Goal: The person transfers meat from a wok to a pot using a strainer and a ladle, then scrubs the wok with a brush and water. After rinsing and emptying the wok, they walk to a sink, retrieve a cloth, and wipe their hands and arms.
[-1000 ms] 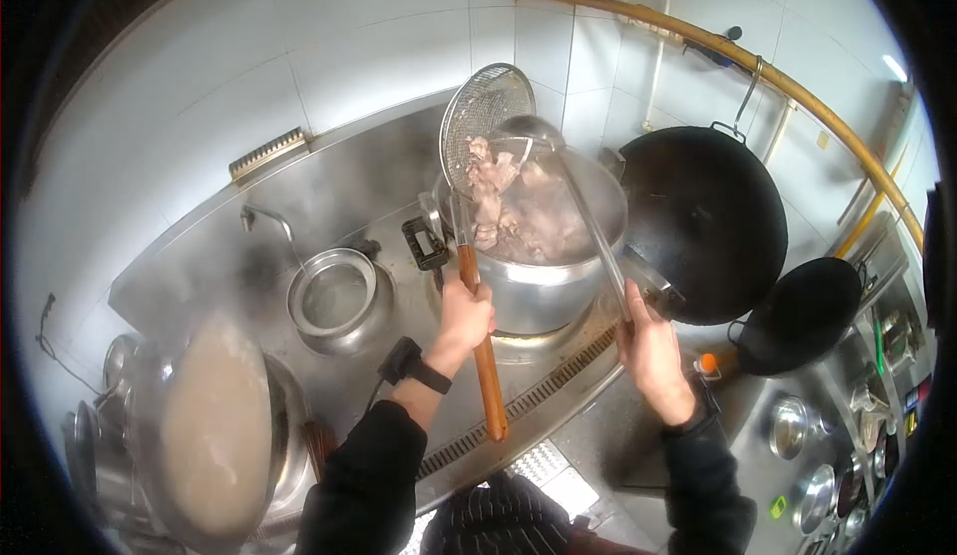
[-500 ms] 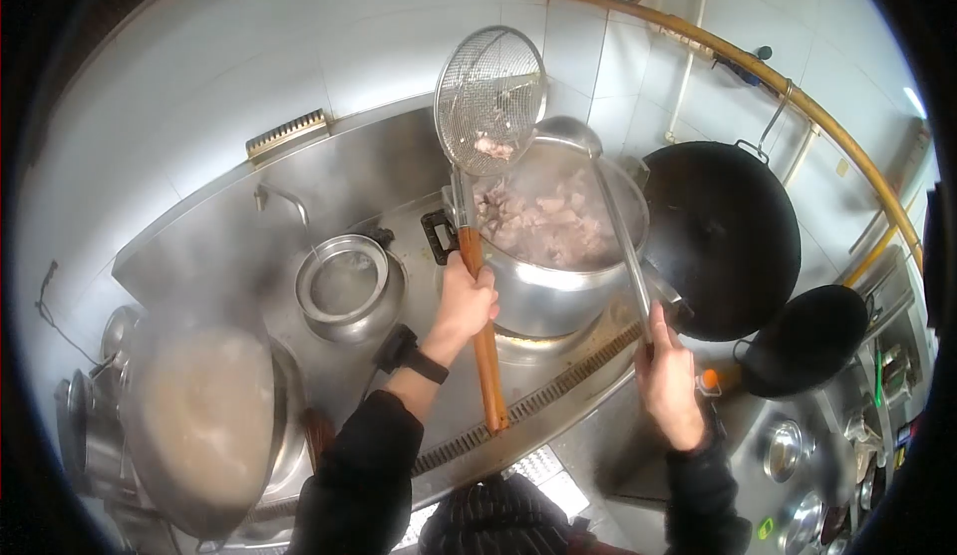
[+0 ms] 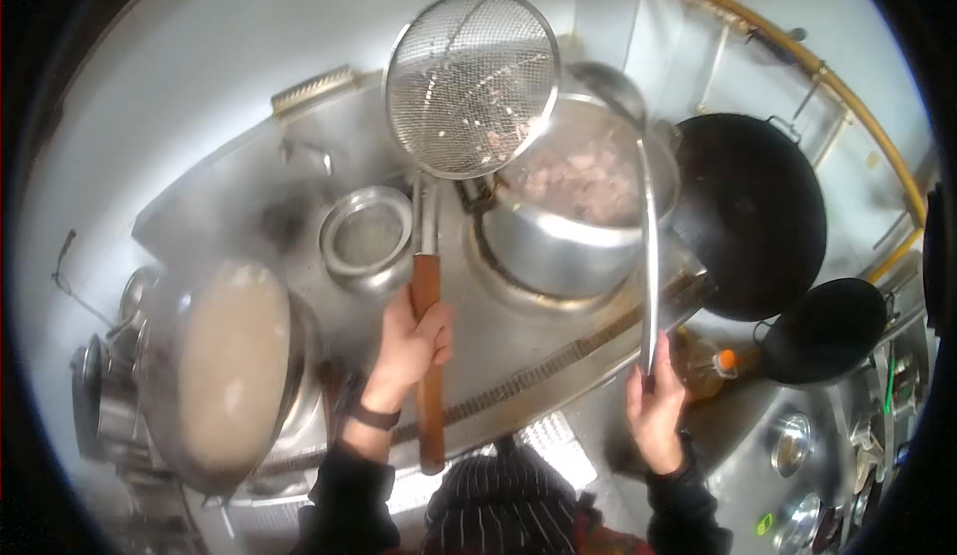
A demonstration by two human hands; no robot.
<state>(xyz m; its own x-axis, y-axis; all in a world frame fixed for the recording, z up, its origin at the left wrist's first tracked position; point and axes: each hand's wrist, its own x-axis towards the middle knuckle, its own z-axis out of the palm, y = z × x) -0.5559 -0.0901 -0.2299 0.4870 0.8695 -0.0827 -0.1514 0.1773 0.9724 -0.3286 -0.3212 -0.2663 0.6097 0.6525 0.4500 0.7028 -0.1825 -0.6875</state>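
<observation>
My left hand (image 3: 407, 348) is closed round the wooden handle of a wire mesh strainer (image 3: 469, 86). Small light scraps cling to the mesh, which is raised above the stove. My right hand (image 3: 655, 405) grips the end of a long-handled metal ladle (image 3: 650, 246). The ladle's bowl is up near the far rim of a steel pot (image 3: 563, 256), partly blurred. Inside that pot lie many pieces of pale, greyish-pink meat (image 3: 586, 178), with steam over them.
A steaming wok (image 3: 161, 405) of cloudy, whitish liquid stands at the left. Behind my left hand sits a round steel pot (image 3: 371, 274). Two black woks (image 3: 753, 216) are at the right, near a bottle with an orange cap (image 3: 725, 361). Metal bowls (image 3: 793, 443) lie lower right.
The strainer has moved left, away from over the meat pot, and appears larger and nearer. The ladle's handle has turned more upright. My view has shifted a little.
</observation>
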